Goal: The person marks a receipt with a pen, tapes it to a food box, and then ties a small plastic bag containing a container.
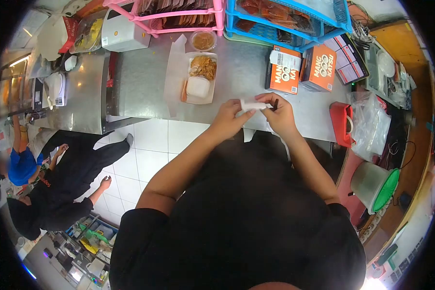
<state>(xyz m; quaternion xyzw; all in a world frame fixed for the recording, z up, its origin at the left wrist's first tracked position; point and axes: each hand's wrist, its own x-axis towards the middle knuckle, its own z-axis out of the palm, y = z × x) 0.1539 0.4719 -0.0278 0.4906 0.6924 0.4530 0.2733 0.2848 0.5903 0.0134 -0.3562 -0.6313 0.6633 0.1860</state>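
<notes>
At the metal counter's front edge, my left hand (pixel 229 118) pinches one end of a small white paper strip (pixel 252 105). The other end is between the fingers of my right hand (pixel 281 114), which also has a dark, thin object (pixel 275 103) at its fingers. A white strip hangs below my right hand. Left of my hands on the counter lies an open paper box (pixel 207 99) with fried food (pixel 203 67) and a white block of rice (pixel 198 86). A round lidded cup of brown sauce (pixel 203 40) stands behind the box.
Two orange printed boxes (pixel 285 70) stand at the back right, beside a tablet (pixel 349 60). Pink (pixel 183 14) and blue racks (pixel 295 36) hold packets behind. A red tape dispenser (pixel 341 124) is at right. Two people (pixel 58 179) are at far left.
</notes>
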